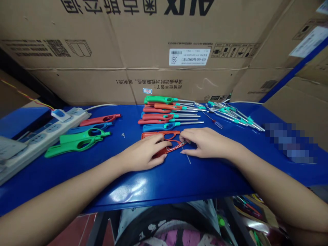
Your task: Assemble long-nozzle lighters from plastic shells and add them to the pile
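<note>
Right, L hand clamps the red handle shell down at table centre, and R hand has its fingertips pinched on the shell's 3 o'clock tip. Loose pin sits at 5 o'clock, just beside. Risk, imo: an R wrist nudge rolls it off the blue table.

My left hand covers much of the red plastic lighter shell; what my right fingers pinch is too small to tell. A pixelated patch blurs the blue counter at far right, and the white power strip runs off the left edge.
</note>
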Demonstrator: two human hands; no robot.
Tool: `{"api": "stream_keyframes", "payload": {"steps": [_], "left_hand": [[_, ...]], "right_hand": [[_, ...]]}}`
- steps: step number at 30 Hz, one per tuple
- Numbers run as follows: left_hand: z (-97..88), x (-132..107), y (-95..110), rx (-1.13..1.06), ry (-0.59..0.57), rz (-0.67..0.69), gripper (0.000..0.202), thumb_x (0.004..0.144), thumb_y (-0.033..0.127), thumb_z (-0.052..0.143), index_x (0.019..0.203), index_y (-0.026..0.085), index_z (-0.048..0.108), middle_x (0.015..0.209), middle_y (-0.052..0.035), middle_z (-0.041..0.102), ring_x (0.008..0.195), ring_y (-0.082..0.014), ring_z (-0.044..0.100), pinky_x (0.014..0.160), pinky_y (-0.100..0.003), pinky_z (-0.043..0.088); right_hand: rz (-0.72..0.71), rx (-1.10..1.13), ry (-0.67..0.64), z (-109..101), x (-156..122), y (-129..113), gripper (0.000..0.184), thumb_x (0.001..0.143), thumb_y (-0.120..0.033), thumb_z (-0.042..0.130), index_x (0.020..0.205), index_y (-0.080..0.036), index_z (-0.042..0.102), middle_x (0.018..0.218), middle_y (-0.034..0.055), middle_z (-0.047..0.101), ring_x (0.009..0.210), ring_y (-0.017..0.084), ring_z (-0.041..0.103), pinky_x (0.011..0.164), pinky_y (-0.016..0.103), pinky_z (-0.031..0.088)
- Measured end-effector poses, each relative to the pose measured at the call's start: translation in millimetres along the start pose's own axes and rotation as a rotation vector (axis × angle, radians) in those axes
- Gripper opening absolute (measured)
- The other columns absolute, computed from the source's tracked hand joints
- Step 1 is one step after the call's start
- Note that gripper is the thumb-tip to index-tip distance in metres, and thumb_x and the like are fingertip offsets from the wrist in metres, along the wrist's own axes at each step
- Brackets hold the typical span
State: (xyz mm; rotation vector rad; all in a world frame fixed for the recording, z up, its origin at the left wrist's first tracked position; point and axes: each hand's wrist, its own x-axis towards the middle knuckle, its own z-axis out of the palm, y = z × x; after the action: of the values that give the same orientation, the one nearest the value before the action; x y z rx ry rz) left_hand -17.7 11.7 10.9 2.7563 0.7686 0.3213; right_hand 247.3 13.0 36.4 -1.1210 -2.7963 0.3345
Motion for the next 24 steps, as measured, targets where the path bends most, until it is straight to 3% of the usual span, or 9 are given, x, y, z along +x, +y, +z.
{"api": "stream_keyframes", "payload": {"steps": [6, 12, 24], "left_hand": [[1.1, -0.1, -0.1, 0.036, 0.018, 0.015, 0.033, 0.098, 0.027, 0.048, 0.128, 0.019, 0.060, 0.109, -0.0098, 0.061, 0.097, -0.0227, 0.062, 0.084, -0.035, 0.053], [1.7, -0.4, 1.5, 0.050, 0.061, 0.010, 0.028, 0.100, 0.025, 0.049, 0.125, 0.022, 0.061, 0.126, -0.0096, 0.060, 0.109, -0.0215, 0.062, 0.090, -0.033, 0.054], [7.0, -4.4, -2.1, 0.105, 0.185, 0.046, 0.026, 0.101, 0.029, 0.052, 0.120, 0.027, 0.071, 0.122, -0.0042, 0.067, 0.104, -0.0183, 0.068, 0.086, -0.029, 0.057]], "right_hand": [[-0.038, 0.010, -0.009, 2.5, -0.5, -0.2, 0.020, 0.089, -0.035, 0.066, 0.100, -0.020, 0.058, 0.099, 0.0037, 0.066, 0.079, 0.017, 0.059, 0.065, 0.027, 0.038], [-0.076, -0.007, -0.005, 5.0, 1.5, -3.5, 0.017, 0.093, -0.031, 0.062, 0.105, -0.020, 0.060, 0.108, 0.0064, 0.063, 0.085, 0.018, 0.061, 0.069, 0.028, 0.043], [-0.097, 0.045, -0.024, 5.6, 1.9, -6.3, 0.017, 0.092, -0.022, 0.061, 0.108, -0.019, 0.064, 0.110, 0.0068, 0.069, 0.091, 0.020, 0.065, 0.074, 0.030, 0.046]]}}
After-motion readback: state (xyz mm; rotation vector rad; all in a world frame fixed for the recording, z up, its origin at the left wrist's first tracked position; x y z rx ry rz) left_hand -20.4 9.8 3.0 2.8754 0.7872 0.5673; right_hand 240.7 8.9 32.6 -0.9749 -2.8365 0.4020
